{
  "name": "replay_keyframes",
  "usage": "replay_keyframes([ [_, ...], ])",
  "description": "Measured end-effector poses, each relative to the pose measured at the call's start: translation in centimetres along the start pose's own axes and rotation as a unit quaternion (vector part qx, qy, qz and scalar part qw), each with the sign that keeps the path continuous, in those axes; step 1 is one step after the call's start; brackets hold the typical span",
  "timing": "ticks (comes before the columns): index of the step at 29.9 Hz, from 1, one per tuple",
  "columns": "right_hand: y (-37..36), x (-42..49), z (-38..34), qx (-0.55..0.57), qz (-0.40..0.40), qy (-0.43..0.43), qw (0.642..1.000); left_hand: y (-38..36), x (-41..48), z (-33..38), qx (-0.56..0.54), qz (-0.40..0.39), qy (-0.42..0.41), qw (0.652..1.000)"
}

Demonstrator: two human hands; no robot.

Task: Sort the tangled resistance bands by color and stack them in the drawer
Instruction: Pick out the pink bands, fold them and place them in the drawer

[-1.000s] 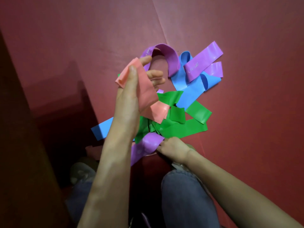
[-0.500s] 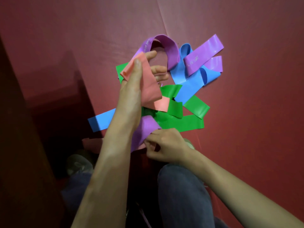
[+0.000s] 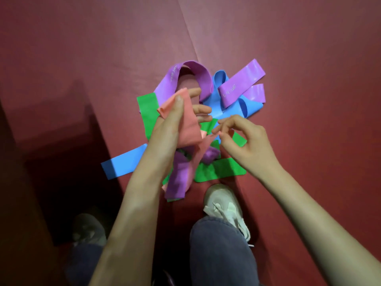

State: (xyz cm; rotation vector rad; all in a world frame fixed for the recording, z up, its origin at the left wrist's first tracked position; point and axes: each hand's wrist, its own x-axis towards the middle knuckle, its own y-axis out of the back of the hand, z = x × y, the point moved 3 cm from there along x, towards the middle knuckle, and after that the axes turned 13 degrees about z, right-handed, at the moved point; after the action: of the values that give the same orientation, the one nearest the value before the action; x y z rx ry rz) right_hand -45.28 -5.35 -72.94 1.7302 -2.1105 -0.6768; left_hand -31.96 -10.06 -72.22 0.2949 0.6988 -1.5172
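A tangle of resistance bands lies on the red floor: purple bands (image 3: 241, 83), blue bands (image 3: 123, 162) and green bands (image 3: 220, 170). Above the pile, my left hand (image 3: 165, 137) grips a pink band (image 3: 188, 124), thumb pressed on its upper fold. The pink band runs down and right to my right hand (image 3: 247, 145), whose fingertips pinch its lower end. Another purple band (image 3: 177, 178) hangs below my left wrist, twisted in with the pink one. Parts of the pile are hidden under both hands.
My white shoe (image 3: 224, 203) and a jeans-clad knee (image 3: 222, 248) sit just below the pile. A dark shadowed recess (image 3: 61, 182) lies to the left beside a brown edge. A seam (image 3: 189, 34) crosses the red floor beyond the bands.
My right hand has left the purple band at the pile's near edge and risen to pinch the pink band's lower end. My left hand kept its grip on the pink band.
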Motion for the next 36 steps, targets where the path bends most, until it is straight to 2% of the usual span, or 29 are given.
replay_keyframes([
  [3,0.1,0.6,-0.5,0.014,0.036,-0.006,0.999,-0.8,-0.4,-0.8,0.005,-0.005,0.014,1.000],
  [8,-0.4,1.6,-1.7,0.097,0.056,-0.090,0.990,-1.2,-0.8,-1.6,0.043,0.011,0.007,0.999],
  [14,-0.8,2.3,-2.9,0.034,0.080,-0.035,0.996,-1.2,-1.3,-1.7,0.032,-0.001,0.015,0.999],
  [17,-1.0,2.7,-2.8,0.044,0.022,-0.078,0.996,-1.4,-1.4,-1.8,0.020,-0.020,0.029,0.999],
  [21,-0.9,3.8,-2.2,0.109,-0.079,-0.186,0.973,-0.9,-1.4,-2.2,0.054,0.006,0.035,0.998],
  [25,-0.8,4.2,-2.7,0.143,-0.094,-0.190,0.967,-1.0,-1.0,-2.0,0.065,0.054,0.021,0.996],
  [29,-0.8,3.1,-2.0,0.249,-0.037,-0.222,0.942,-0.4,-0.8,-2.2,0.021,0.098,0.051,0.994],
  [32,-1.1,2.2,-1.0,0.249,0.006,-0.249,0.936,-0.2,-0.6,-2.4,-0.007,0.099,0.068,0.993],
  [36,-0.7,1.4,-1.2,0.273,0.118,-0.214,0.930,-0.5,-0.7,-2.6,-0.044,0.068,0.087,0.993],
])
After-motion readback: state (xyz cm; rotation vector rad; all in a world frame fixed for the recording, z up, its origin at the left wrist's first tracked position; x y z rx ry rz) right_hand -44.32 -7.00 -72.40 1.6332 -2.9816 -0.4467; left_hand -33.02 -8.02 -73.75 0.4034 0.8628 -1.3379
